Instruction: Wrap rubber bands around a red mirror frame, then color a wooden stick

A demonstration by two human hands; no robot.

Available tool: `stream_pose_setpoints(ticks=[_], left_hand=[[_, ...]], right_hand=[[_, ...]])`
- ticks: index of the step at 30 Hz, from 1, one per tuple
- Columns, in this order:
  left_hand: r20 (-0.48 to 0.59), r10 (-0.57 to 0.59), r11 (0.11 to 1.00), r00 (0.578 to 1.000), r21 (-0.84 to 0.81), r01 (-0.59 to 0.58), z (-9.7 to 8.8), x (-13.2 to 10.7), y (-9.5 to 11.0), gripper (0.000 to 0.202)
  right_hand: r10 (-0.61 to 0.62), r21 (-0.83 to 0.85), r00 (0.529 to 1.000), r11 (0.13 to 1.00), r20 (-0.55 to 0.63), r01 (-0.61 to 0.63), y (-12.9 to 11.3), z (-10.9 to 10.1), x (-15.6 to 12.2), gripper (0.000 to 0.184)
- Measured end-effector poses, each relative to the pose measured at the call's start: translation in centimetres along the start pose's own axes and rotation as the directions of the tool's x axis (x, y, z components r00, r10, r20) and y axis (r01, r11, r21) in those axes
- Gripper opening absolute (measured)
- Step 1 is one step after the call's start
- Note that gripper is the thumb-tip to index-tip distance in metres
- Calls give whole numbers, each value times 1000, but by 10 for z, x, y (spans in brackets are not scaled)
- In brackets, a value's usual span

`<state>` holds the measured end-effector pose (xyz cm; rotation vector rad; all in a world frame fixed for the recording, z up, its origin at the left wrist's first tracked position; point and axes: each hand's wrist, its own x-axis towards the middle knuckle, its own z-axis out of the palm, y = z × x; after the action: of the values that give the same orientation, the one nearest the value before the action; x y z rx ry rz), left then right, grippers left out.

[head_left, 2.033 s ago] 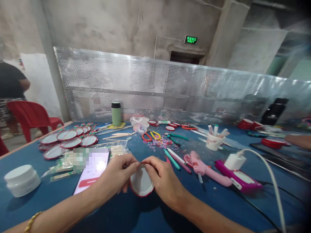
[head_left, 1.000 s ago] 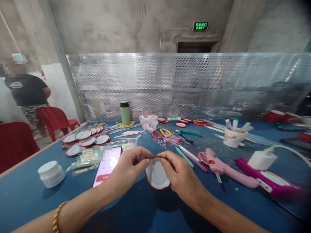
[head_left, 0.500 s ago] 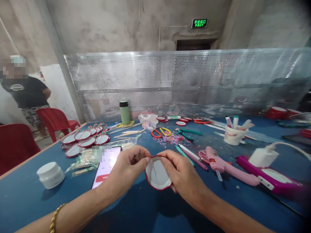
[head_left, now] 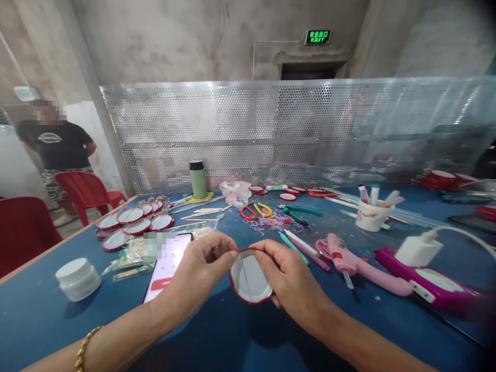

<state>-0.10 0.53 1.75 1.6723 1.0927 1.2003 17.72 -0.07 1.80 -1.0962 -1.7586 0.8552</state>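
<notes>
Between my hands, above the blue table, is a round white disc with a red rim. A thin line, like a thread, runs across its face from top to bottom. My left hand pinches at the top left of the rim, where the thread meets it; what lies between the fingertips is too small to make out clearly. My right hand grips the disc's right side, thumb on the face and fingers behind. A lit phone lies partly hidden behind my left forearm.
Similar red-rimmed discs are piled at left, near a white jar. Scissors, green-handled pliers and rubber-band-like scraps lie ahead. A pink glue gun, magenta power strip and cup of pens stand right.
Both hands keep nearly the same grip on the disc. In the background at left, a person has shifted to the right. The view has moved very slightly.
</notes>
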Motion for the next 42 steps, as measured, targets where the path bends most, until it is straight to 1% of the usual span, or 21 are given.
stream_pose_setpoints(ticks=[4,9,16,27,29,32,33,34,36,38,40,42], left_hand=[[3,7,1000,1000,-18,-7,0,-1,-1,19],[-4,-4,1000,1000,10,4,0,-2,-1,19],[-2,3,1000,1000,5,-3,1,-1,-1,19],[0,-2,1000,1000,9,2,2,-2,1,21],[-11,-11,1000,1000,-11,11,2,-2,4,22],[-45,-46,994,998,-99,42,3,-1,10,25],[-31,-70,989,997,-135,65,3,-1,11,27],[10,-98,980,995,-173,98,3,-1,12,29],[149,-152,952,977,-242,185,3,-1,11,33],[282,-182,919,942,-292,265,4,-1,9,33],[361,-179,903,915,-310,299,6,-3,8,30],[418,-155,904,895,-306,300,7,-5,8,26]], right_hand=[[8,-1,1000,1000,14,-7,0,0,1,25],[21,-5,1000,1000,19,-20,-1,-1,0,25],[48,-17,998,999,30,-47,-1,0,-1,25],[50,18,999,999,10,-50,-3,-1,0,25],[53,20,999,998,3,-53,-3,-1,0,26],[67,16,998,998,-11,-67,-2,-1,1,27],[73,15,997,997,-21,-73,-2,-2,1,27],[80,14,996,997,-34,-80,-1,-2,2,27],[93,15,993,996,-68,-92,-1,-3,3,28],[107,21,989,994,-104,-105,-2,-5,5,28],[122,33,983,992,-136,-118,-3,-6,5,29],[130,42,979,991,-157,-125,-5,-8,5,30]])
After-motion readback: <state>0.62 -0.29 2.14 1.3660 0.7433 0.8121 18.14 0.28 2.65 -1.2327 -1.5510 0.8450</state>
